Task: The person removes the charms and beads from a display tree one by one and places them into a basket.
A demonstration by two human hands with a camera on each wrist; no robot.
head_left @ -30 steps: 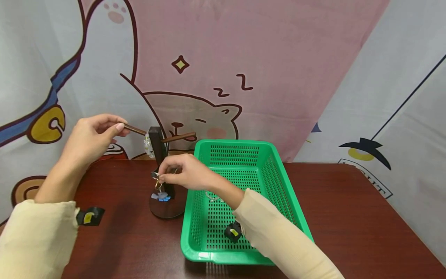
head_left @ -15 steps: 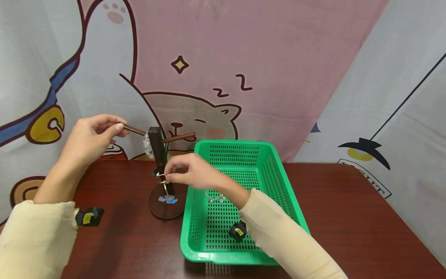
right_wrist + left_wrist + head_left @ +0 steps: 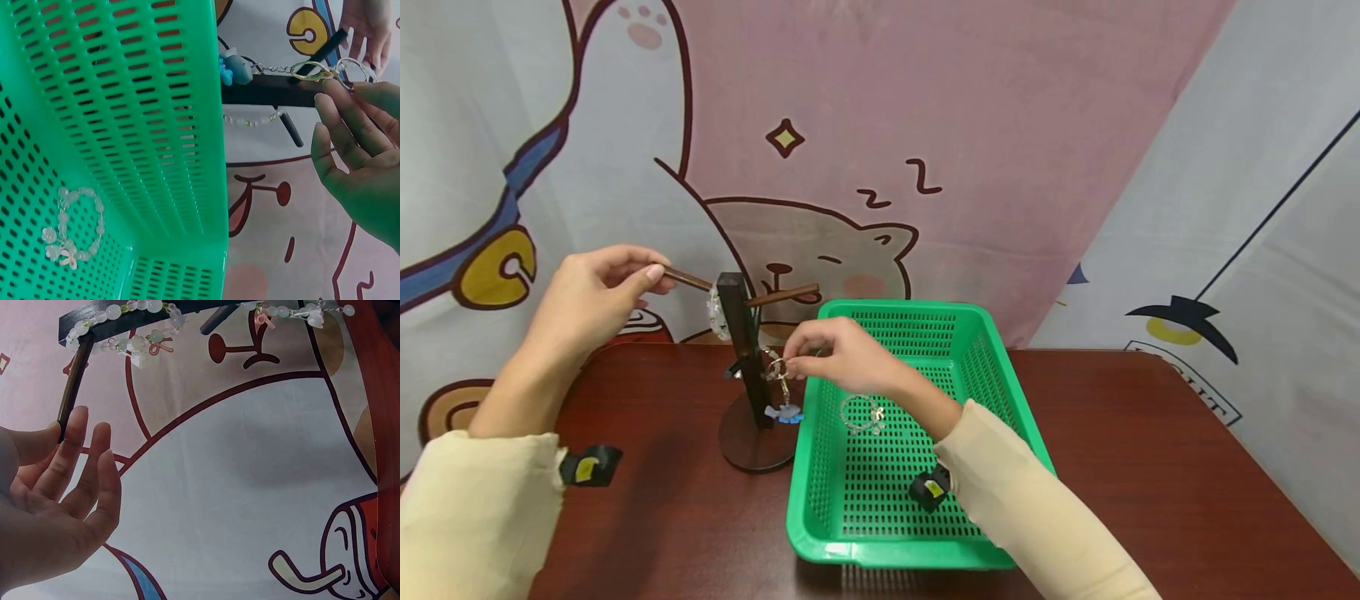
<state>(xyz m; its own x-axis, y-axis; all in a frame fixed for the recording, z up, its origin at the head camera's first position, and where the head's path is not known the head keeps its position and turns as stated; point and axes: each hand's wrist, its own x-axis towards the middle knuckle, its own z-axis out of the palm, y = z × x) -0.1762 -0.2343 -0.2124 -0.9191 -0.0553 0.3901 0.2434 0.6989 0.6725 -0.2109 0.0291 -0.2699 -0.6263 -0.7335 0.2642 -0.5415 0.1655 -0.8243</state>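
My left hand (image 3: 598, 300) pinches the end of an upper left peg on the dark wooden stand (image 3: 741, 333). A beaded bracelet (image 3: 718, 313) hangs on that peg, close to the post. In the right wrist view my right hand (image 3: 365, 134) pinches the ring of a keychain, whose gold clasp (image 3: 312, 70) and chain lead to a blue-grey charm (image 3: 237, 69). The head view has that charm (image 3: 784, 413) hanging between the post and the green basket's left rim. A second beaded bracelet (image 3: 861, 415) lies inside the basket (image 3: 842, 552).
The stand's round base (image 3: 758, 450) rests on the brown table (image 3: 1150, 467), just left of the basket. Another peg (image 3: 784, 295) points right from the post. A printed cloth (image 3: 1000, 167) hangs behind the table.
My right hand has moved right, away from the post, carrying the keychain and its charm towards the basket's left rim. My left hand stays on the peg.
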